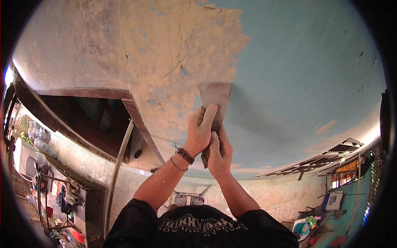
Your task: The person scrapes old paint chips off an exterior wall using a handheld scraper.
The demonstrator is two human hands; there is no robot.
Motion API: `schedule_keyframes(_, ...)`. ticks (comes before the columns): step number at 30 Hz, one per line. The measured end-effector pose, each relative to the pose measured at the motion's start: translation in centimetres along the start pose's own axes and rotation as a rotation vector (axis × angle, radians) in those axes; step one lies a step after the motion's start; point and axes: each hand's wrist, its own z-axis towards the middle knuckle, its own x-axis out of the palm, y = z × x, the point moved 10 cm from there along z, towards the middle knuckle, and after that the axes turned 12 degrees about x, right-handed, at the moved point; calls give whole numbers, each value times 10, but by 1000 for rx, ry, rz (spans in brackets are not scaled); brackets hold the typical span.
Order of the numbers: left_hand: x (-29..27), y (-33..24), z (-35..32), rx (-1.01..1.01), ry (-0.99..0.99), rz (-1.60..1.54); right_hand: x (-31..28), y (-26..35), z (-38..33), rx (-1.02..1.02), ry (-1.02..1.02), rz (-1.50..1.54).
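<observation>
A wide metal paint scraper (219,93) stands with its flared blade edge against the wall, close to the border between blue-green paint (289,74) and a bare tan patch (157,53). My left hand (201,129) is closed round it just below the blade, the thumb lying along the metal. Lower down, my right hand (220,153) wraps the handle, most of which the fingers hide. Pale flecks dot both forearms. Dark beaded bracelets (185,156) circle my left wrist.
A brown-framed doorway (129,99) opens at left, with a wooden pole (120,165) leaning beside it. Light tiled floor (264,192) lies below. Cluttered shelving (62,194) stands at far left; a wooden lattice (314,159) and a teal basin (302,228) are at right.
</observation>
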Motion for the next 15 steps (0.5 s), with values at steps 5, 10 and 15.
schedule_keyframes(5,-6,11,-9,-1,0,14,0,-2,-8,-29,-7,-30)
schedule_keyframes(10,-10,17,-12,-64,-21,-24,10,1,-10,26,7,20)
schedule_keyframes(15,-13,17,-14,-37,-29,0,7,-13,-9,1,25,48)
